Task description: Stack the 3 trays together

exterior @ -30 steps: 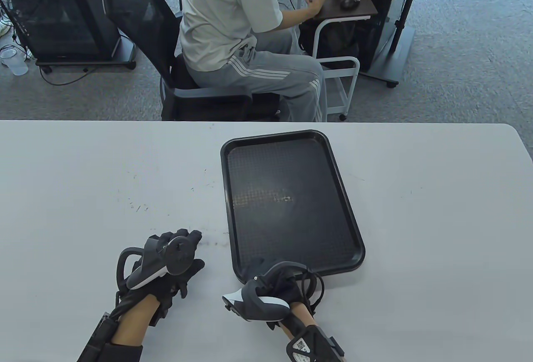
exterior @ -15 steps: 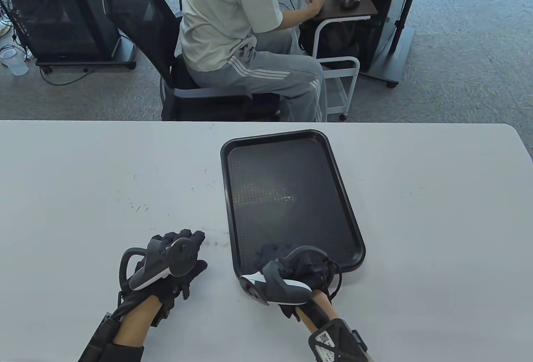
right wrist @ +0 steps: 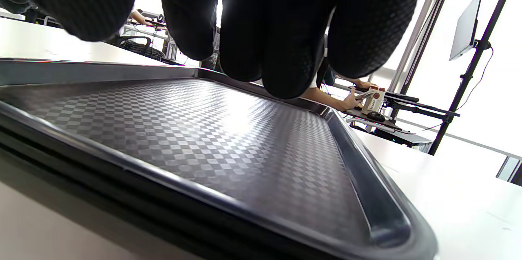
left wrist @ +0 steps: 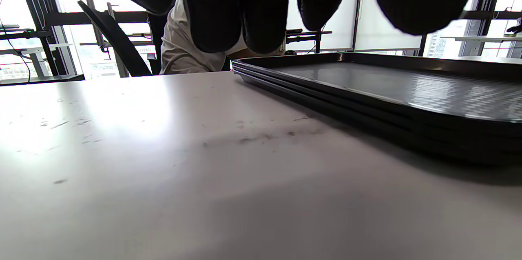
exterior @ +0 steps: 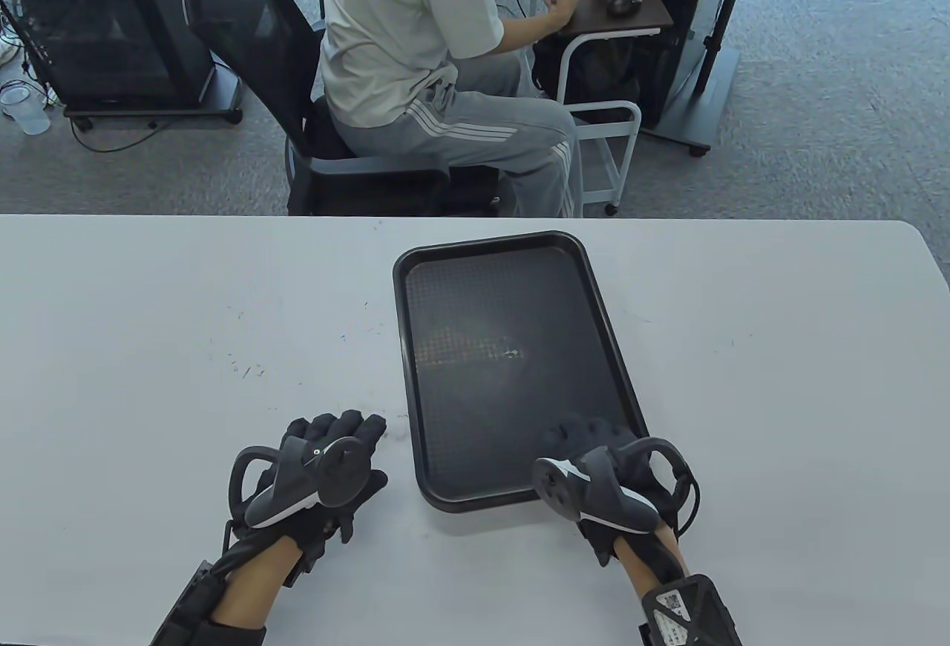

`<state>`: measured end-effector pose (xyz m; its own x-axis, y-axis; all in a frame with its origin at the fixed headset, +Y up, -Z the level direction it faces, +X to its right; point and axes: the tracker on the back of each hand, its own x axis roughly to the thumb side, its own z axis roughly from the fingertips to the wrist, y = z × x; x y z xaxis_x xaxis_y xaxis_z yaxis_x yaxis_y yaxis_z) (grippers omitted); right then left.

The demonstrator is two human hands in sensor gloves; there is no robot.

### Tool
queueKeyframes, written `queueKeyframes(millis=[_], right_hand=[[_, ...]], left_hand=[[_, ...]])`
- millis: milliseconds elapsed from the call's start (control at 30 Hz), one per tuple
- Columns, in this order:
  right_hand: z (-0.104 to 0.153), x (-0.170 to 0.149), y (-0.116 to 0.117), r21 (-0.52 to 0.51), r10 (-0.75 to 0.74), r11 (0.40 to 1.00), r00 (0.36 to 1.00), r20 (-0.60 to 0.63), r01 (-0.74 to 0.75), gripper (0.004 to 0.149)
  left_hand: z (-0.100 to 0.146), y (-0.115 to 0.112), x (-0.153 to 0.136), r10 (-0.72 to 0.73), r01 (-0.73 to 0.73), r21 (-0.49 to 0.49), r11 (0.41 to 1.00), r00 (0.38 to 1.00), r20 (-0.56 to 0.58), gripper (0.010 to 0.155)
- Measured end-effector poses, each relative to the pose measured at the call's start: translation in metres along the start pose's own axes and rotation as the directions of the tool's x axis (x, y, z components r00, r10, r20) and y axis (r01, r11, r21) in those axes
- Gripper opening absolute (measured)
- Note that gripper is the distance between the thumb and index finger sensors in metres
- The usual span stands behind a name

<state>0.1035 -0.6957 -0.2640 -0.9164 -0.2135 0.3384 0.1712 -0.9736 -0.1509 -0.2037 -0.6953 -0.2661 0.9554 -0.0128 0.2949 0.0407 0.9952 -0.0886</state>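
Black trays [exterior: 512, 356] lie stacked; right hand [exterior: 594, 468] hovers over them, fingers loose.

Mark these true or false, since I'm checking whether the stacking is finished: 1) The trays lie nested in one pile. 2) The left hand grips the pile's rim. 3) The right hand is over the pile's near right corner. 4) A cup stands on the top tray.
1) True: the trays show stacked rims in the left wrist view.
2) False: the left hand is beside the pile, over the table, apart from it.
3) True: the right hand is over that corner.
4) False: nothing stands on the top tray.
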Motion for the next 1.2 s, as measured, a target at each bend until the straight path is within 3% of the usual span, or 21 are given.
queueKeyframes(millis=[267, 533, 1200], right_hand=[[0.0, -0.002, -0.001, -0.009, 0.017, 1.0, 1.0, -0.001, -0.017, 0.06], [0.002, -0.026, 0.0, -0.037, 0.001, 0.999, 0.995, -0.101, -0.005, 0.063], [0.006, -0.054, 0.001, -0.03, 0.021, 0.999, 0.979, -0.204, -0.028, 0.064]], left_hand=[[0.001, 0.001, -0.005, 0.009, -0.009, 0.019, 1.0, 1.0, -0.019, 0.074], [0.004, 0.004, -0.01, 0.02, -0.018, 0.056, 0.998, 0.999, -0.03, 0.074], [0.003, 0.005, -0.013, 0.019, -0.017, 0.06, 0.998, 0.999, -0.036, 0.074]])
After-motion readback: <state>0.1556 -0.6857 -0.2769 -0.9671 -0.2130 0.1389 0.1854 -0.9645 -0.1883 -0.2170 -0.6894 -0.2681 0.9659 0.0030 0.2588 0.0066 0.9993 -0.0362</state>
